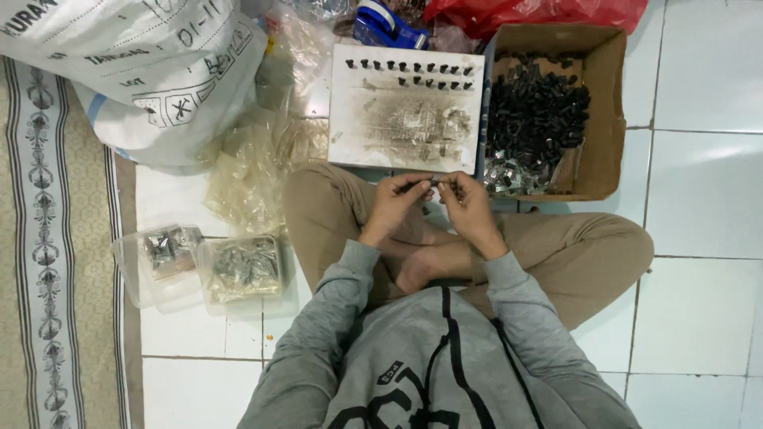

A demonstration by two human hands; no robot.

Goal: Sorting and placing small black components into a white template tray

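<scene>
I sit cross-legged on a white tiled floor. My left hand [395, 200] and my right hand [467, 200] meet in front of me over my lap, fingertips pinched together on a small dark part [430, 185] held between them. Just beyond my hands lies a stained white board [397, 119]; two rows of small black pieces [417, 73] stand along its far edge. Right of the board a cardboard box [604, 103] holds a heap of small black parts [536, 111] and some shiny metal bits [509, 175].
Two clear plastic bags of small metal parts [238, 268] lie on the floor at my left, beside crumpled clear plastic [254, 171]. A big white sack [151, 71] fills the top left, a patterned mat [48, 238] runs along the left edge, and a red bag [540, 12] lies behind the box.
</scene>
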